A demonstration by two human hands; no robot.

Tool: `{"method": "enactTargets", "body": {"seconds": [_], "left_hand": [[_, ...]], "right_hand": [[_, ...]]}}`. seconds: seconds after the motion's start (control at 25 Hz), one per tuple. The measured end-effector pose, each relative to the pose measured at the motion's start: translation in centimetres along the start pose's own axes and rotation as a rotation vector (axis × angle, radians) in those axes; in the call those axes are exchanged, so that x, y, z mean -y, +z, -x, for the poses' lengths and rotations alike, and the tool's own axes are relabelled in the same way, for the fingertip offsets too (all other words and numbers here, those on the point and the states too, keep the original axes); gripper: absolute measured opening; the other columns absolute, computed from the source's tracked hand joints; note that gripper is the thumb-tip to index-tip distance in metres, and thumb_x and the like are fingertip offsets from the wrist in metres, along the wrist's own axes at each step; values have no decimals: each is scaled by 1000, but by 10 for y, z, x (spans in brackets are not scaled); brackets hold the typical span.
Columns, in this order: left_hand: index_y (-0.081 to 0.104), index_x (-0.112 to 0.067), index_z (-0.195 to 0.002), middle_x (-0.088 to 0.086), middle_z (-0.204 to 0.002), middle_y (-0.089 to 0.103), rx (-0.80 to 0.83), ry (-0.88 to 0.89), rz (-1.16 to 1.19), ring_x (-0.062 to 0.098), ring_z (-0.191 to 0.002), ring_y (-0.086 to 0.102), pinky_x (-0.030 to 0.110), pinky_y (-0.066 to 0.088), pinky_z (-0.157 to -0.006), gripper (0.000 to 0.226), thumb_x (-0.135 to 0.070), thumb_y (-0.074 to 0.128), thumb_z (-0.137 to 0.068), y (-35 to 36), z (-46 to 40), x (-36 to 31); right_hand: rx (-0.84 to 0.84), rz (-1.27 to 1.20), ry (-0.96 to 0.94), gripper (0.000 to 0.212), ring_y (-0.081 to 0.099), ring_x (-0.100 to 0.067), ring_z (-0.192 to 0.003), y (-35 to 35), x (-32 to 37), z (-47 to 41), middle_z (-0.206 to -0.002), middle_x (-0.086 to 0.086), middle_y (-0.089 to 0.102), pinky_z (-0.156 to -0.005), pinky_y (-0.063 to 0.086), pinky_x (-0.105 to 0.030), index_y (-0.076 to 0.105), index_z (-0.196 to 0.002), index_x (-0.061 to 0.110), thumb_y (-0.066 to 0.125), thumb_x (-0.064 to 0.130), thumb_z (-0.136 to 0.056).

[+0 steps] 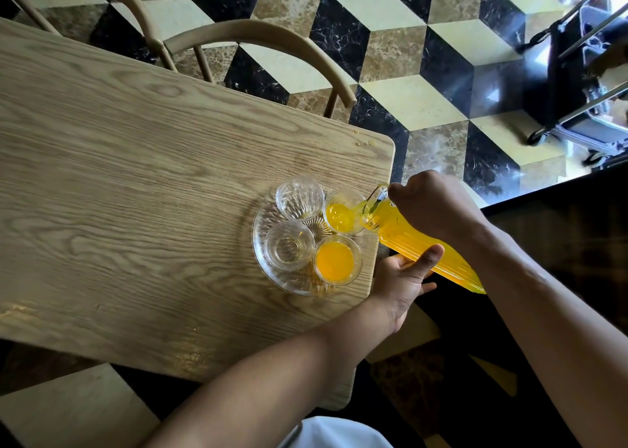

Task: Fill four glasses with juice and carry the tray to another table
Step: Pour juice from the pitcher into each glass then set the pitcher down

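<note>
A round clear glass tray sits near the right corner of the wooden table and carries several glasses. The near right glass holds orange juice. Juice streams into the far right glass from a tilted ribbed glass jug full of orange juice. The far left glass and near left glass hold no juice. My right hand grips the jug near its neck. My left hand supports the jug's body from below.
Two curved wooden chair backs stand at the table's far side. A few juice drops lie near the far right table corner. A wheeled metal cart stands at the upper right on the patterned tiled floor.
</note>
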State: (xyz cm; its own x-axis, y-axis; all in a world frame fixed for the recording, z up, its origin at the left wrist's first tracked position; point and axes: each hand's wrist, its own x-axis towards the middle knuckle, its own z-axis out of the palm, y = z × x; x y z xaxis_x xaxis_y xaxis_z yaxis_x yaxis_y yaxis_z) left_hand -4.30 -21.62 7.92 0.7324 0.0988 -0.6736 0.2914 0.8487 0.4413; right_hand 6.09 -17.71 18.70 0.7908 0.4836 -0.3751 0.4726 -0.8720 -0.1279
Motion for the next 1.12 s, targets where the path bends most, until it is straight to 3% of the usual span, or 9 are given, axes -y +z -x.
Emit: {"method": "enactTargets", "body": {"seconds": [0.16,0.28,0.36,0.44,0.52,0.64,0.72,1.12], "left_hand": [[64,-12,-88,2,-103,70,-9,3,23,23,-114,67,41,62,-91,95,-76,91,-23,2,0,-2],[59,-18,-76,6,-107,68,-6,-16,56,31,-122,65,43,62,-88,83,-73,93,-24,5,4,-3],[57,-16,-78,6,-108,67,0,-35,71,34,-127,62,41,63,-85,72,-65,94,-40,5,5,-5],[57,-13,-84,2,-107,67,5,-41,62,38,-133,59,42,61,-87,43,-43,87,-75,5,7,-6],[59,-12,-87,0,-105,68,-1,-51,71,39,-135,57,44,60,-90,31,-34,81,-85,5,9,-7],[61,-11,-89,1,-105,70,24,-40,77,35,-127,62,39,63,-82,78,-63,95,-41,5,6,-6],[60,-11,-88,2,-105,70,19,-39,73,34,-125,63,38,64,-79,96,-72,94,-22,4,4,-5],[59,-10,-91,6,-108,66,17,0,54,35,-128,62,36,64,-79,101,-74,93,-21,-2,-3,3]], "right_hand": [[-2,5,-5,45,46,-31,-55,-1,2,1,-57,-8,45,-47,28,-24,48,-62,11,48,38,-97],[-2,-1,0,44,48,-36,-65,-3,3,3,-58,-9,44,-48,28,-25,48,-63,11,48,38,-97],[-2,-5,5,44,49,-36,-66,-3,4,3,-58,-9,44,-49,30,-28,47,-62,11,48,38,-97],[-3,1,6,44,49,-36,-67,-3,5,4,-58,-8,43,-56,34,-31,49,-65,9,47,39,-97],[-13,6,-3,43,49,-36,-69,-4,7,4,-58,-8,42,-61,35,-31,52,-70,7,47,39,-98],[-26,5,-13,42,51,-36,-71,-4,7,5,-66,-13,49,-63,36,-31,56,-75,6,47,39,-99],[-27,6,-17,42,52,-36,-71,-5,7,5,-69,-15,51,-63,37,-31,56,-75,6,47,40,-99],[-25,-42,7,46,49,-36,-65,-6,7,8,-57,-9,45,-58,35,-32,51,-65,6,49,37,-98]]}}
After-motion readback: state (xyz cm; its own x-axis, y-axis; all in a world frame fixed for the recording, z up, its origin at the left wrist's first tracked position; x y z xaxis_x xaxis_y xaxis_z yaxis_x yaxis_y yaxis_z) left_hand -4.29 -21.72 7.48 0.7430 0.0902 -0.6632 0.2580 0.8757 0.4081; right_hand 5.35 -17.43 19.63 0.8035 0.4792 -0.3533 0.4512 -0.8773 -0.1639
